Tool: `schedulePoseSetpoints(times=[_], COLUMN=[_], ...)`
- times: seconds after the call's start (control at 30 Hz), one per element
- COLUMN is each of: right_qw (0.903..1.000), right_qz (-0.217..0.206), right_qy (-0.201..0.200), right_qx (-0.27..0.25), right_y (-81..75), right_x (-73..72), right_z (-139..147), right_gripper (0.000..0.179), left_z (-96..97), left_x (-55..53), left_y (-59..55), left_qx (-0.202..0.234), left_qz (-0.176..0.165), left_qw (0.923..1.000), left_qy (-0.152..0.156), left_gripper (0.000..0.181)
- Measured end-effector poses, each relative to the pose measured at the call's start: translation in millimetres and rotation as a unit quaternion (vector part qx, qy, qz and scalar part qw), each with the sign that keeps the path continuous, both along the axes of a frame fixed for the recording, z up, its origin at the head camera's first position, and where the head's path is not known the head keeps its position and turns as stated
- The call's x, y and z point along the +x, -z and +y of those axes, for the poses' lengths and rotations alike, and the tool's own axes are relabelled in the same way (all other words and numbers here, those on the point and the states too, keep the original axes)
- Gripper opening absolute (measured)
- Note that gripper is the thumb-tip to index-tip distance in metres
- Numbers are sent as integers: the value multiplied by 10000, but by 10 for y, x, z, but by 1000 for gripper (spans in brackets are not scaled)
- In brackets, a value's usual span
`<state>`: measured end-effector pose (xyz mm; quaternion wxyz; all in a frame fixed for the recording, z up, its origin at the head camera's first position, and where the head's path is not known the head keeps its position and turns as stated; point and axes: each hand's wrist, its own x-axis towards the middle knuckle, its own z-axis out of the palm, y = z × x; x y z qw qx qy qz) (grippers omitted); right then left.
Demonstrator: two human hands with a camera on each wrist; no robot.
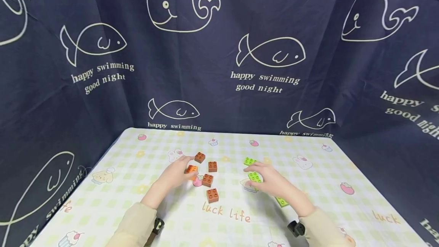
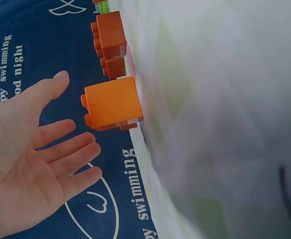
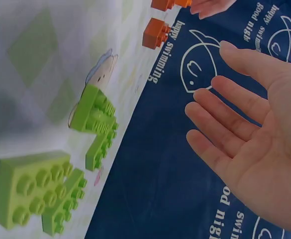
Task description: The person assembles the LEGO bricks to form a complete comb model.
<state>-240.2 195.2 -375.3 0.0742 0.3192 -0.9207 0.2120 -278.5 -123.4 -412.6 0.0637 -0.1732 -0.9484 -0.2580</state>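
In the head view my left hand hovers by an orange toy brick, the thumb on its near side. The left wrist view shows that hand with its fingers extended, apart from the orange brick. Over the green bricks is my right hand, partly covering a green brick. Its fingers are extended and hold nothing in the right wrist view, where a large green brick and a smaller green brick lie apart from the hand.
Several brown bricks lie between the hands. Another green brick is beyond the right hand, and one green brick shows under the right wrist. A checked cloth covers the table, with dark blue curtains behind it.
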Motion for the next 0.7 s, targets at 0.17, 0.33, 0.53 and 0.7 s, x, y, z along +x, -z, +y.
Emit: schedulePoseSetpoints(times=[0.17,0.33,0.53,0.7], right_qw=[9997,9995,9996,9996], right_qz=[-209,-256,-222,-58], right_qy=[-90,-163,-184,-289], right_qx=[31,-12,36,35], right_y=[41,82,129,164], right_x=[1,7,4,-14], right_z=[-98,-185,-251,-319], right_gripper=[34,32,32,31], left_z=[-11,-28,-47,-53], left_x=[-45,-79,-74,-59], left_y=[31,54,66,60], left_qx=[-9,-18,1,-42], left_qz=[86,109,-17,-13], left_qw=[10000,9999,10000,9998], left_qy=[-11,-3,86,188], left_gripper=[60,62,64,59])
